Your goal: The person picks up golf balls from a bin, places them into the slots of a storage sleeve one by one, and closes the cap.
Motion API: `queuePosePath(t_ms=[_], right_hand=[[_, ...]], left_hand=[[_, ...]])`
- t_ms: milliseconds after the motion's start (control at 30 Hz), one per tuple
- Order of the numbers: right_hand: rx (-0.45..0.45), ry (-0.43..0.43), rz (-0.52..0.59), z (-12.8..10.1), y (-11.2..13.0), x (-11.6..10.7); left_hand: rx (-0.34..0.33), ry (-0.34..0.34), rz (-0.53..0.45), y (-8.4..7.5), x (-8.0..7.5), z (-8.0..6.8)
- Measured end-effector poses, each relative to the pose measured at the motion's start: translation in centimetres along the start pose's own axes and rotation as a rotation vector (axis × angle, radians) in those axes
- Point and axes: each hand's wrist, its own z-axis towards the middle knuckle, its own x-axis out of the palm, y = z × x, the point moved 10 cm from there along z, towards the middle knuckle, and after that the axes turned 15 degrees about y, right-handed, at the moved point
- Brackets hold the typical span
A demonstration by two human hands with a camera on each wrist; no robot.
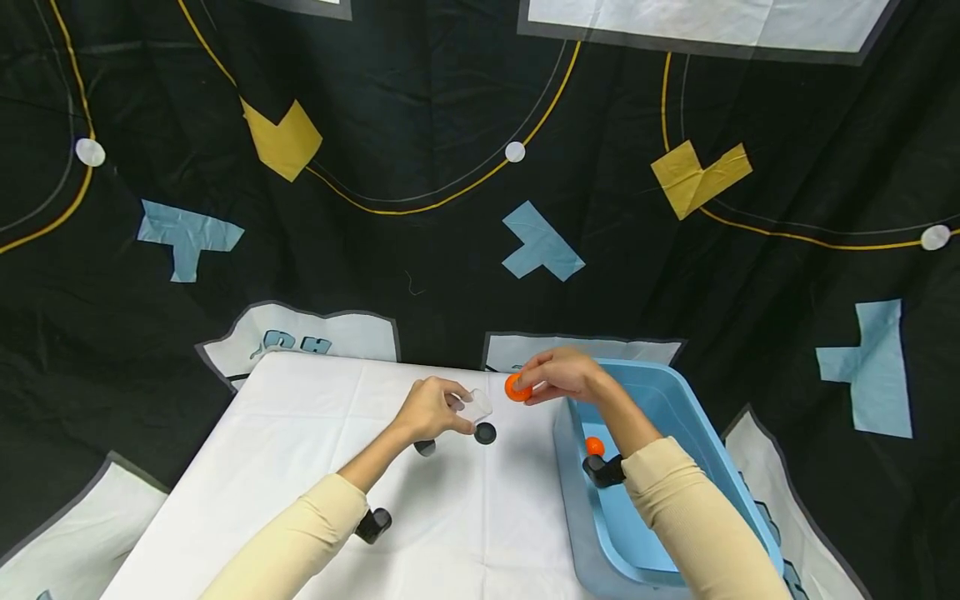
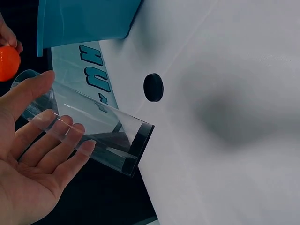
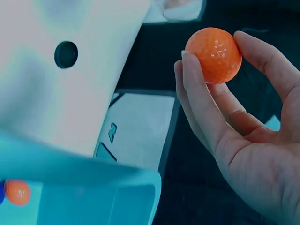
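My left hand (image 1: 457,408) holds a clear plastic tube (image 1: 477,405) tilted on its side above the white cloth (image 1: 315,450). In the left wrist view the tube (image 2: 93,131) has a black bottom end, and thumb and fingers (image 2: 70,136) lie on either side of it. A black round cap (image 1: 485,432) lies on the cloth just below the tube. My right hand (image 1: 527,385) pinches an orange ball (image 1: 516,387) at its fingertips, close to the tube's open end. The right wrist view shows the ball (image 3: 213,55) between thumb and fingers.
A light blue bin (image 1: 675,400) stands at the right edge of the cloth, under my right forearm, with another orange ball (image 1: 595,446) inside. Black printed fabric with yellow and blue tape marks covers the floor beyond.
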Motion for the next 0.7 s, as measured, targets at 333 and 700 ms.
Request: queuePosePath(t_ms=[333,700], right_hand=[[-0.035,-0.029,-0.033,1.3,0.6,2.3],[-0.033,-0.047,0.009,2.0,0.0,3.2]], left_hand=[[-0.004,0.034,-0.027,-0.4,0.3,0.0],[-0.008,0.044,-0.018,-0.7,0.3,0.2]])
